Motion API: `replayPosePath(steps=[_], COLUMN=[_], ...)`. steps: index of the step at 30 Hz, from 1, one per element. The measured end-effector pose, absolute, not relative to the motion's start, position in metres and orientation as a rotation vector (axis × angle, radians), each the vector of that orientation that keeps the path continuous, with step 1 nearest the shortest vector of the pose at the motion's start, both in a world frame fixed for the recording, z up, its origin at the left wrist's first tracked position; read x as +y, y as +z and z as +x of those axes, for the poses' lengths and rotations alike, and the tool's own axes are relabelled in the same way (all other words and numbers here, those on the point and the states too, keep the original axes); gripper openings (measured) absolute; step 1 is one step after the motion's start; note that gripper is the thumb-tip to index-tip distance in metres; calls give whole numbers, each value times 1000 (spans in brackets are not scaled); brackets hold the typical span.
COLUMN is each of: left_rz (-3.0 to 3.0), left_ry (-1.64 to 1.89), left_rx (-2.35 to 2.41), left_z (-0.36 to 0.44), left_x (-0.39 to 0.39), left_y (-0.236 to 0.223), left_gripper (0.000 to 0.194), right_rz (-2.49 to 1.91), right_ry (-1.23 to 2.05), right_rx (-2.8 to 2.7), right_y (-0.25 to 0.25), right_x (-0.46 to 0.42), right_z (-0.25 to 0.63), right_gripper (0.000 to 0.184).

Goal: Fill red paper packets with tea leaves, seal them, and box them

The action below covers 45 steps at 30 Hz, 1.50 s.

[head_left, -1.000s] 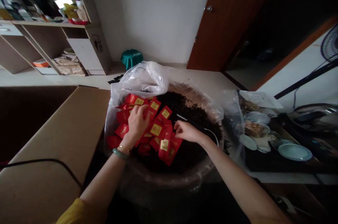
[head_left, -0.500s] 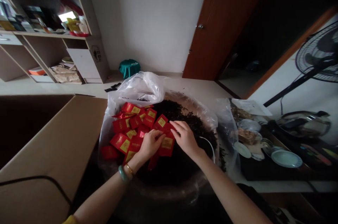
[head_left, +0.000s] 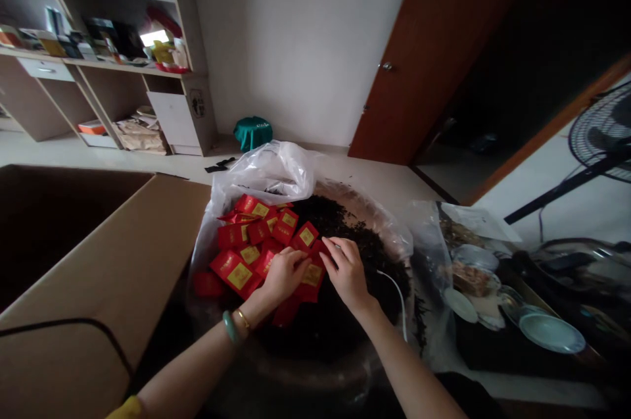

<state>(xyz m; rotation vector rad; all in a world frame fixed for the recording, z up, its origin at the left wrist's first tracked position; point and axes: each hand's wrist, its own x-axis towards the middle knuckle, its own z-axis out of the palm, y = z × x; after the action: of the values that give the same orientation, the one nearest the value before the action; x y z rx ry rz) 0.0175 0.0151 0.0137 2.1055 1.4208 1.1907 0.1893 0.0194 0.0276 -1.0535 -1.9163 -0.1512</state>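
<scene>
Several small red packets with gold labels [head_left: 246,241] lie heaped on dark loose tea leaves [head_left: 365,235] in a large round basket lined with clear plastic [head_left: 266,166]. My left hand [head_left: 283,274] has its fingers curled on red packets near the middle of the pile. My right hand [head_left: 348,271] meets it from the right, fingers pinched on the same red packet [head_left: 312,276]. A green bangle and a thin gold bracelet ring my left wrist. A white cable [head_left: 397,291] runs across the leaves by my right wrist.
An open cardboard box [head_left: 113,268] stands to the left. To the right sits a dark tray with a pale plate [head_left: 552,333], bowls and a kettle. A fan [head_left: 604,143], a brown door [head_left: 419,50], shelves [head_left: 98,57] and a green bundle [head_left: 252,131] lie beyond.
My left hand has come from the packet pile's upper left to its middle. My right hand moved left to meet it. Both now grip a packet together.
</scene>
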Motion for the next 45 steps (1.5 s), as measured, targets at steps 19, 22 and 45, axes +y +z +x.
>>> replayPosePath(steps=[19, 22, 45], left_rz=[2096, 2142, 2660], left_ry=[1220, 1221, 1182], left_rx=[1451, 1411, 1269], left_z=[17, 16, -1], left_x=[12, 12, 15], left_y=[15, 14, 20], left_gripper=[11, 14, 28], right_rz=[-1067, -1233, -1080], right_ry=[20, 146, 1230], right_rx=[-1871, -1842, -1616], right_y=[26, 23, 28], right_x=[23, 27, 14], right_z=[193, 196, 182], right_gripper=[18, 12, 29])
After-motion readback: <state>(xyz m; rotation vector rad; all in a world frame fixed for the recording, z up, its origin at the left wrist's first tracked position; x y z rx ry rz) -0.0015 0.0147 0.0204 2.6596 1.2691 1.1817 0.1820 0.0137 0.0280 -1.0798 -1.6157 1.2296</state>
